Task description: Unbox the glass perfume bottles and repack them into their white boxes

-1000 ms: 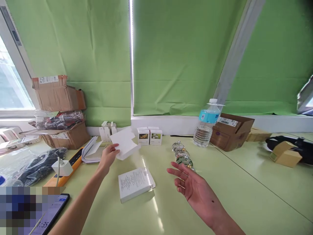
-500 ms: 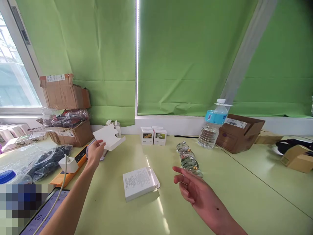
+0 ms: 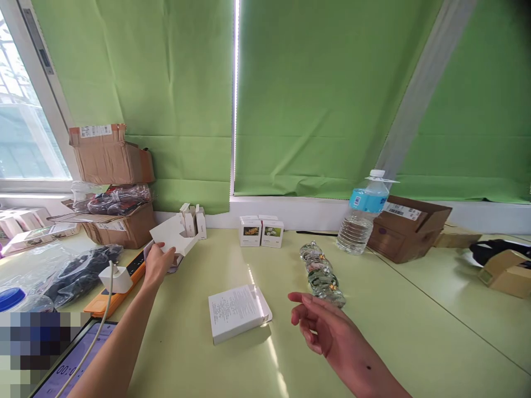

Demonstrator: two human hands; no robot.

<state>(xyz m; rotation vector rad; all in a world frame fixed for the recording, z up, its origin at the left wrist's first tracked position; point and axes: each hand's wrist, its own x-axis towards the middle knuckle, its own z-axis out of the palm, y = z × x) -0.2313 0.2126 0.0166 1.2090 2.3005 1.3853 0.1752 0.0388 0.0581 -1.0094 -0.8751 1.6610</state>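
My left hand (image 3: 157, 264) grips the edge of a flat white cardboard piece (image 3: 171, 235), partly unfolded, close to a group of small white cartons (image 3: 193, 221). My right hand (image 3: 327, 326) hangs open above the table, holding nothing, its fingers apart. Nearest to its fingertips is a row of several clear glass ornaments (image 3: 322, 275) with gold details. Between my hands, a white box with printed text (image 3: 236, 312) lies flat on the pale green table (image 3: 373, 331). Two small white boxes with flower pictures (image 3: 261, 231) stand against the wall.
A water bottle (image 3: 363, 215) and an open brown carton (image 3: 409, 232) stand at the back right. Stacked cardboard boxes (image 3: 110, 160), a black bagged item (image 3: 83, 276), an orange power strip (image 3: 133, 271) and a white charger (image 3: 116, 279) lie left. A tablet (image 3: 78, 359) sits front left.
My left hand has moved left with the white cardboard piece, which now sits lower and closer to the small cartons. My right hand's fingers have curled slightly, and the view has levelled.
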